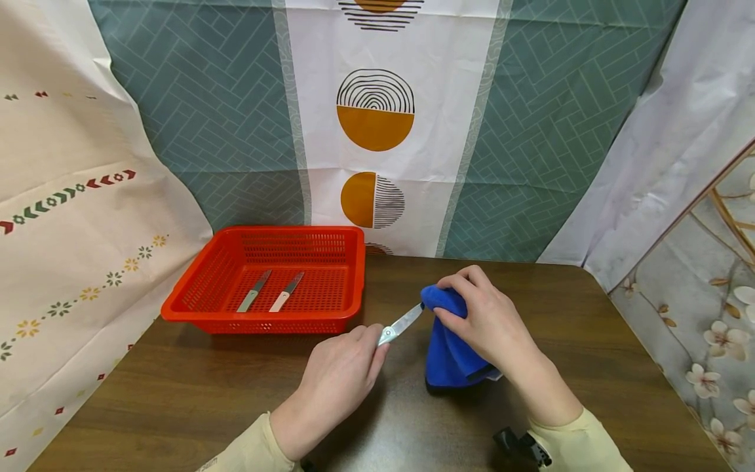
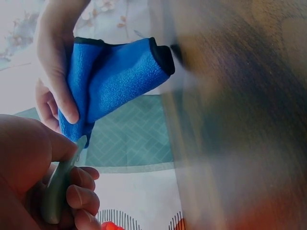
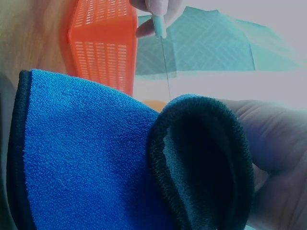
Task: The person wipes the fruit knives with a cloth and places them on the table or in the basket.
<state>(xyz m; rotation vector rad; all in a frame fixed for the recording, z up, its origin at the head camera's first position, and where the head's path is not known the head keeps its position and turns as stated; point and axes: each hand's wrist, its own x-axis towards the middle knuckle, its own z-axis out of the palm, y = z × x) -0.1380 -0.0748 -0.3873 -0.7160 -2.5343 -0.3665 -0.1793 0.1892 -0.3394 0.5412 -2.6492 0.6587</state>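
My left hand (image 1: 339, 373) grips a small knife by its pale green handle (image 2: 57, 191), fingers curled round it. The knife's shiny blade (image 1: 407, 320) points up and right toward the other hand. In my right hand (image 1: 492, 318) is a blue cloth (image 1: 448, 354) with dark edging, pinched between thumb and fingers. The blade's tip meets the cloth's folded top edge in the head view. The rest of the cloth (image 3: 86, 153) hangs down over the table, and its rolled dark edge fills the front of the right wrist view.
A red perforated plastic basket (image 1: 350, 301) stands on the brown wooden table (image 1: 236, 393) at the back left. Inside it lie a green-handled knife (image 1: 252, 296) and a white-handled knife (image 1: 284, 298). Patterned curtains (image 1: 377, 52) hang behind the table.
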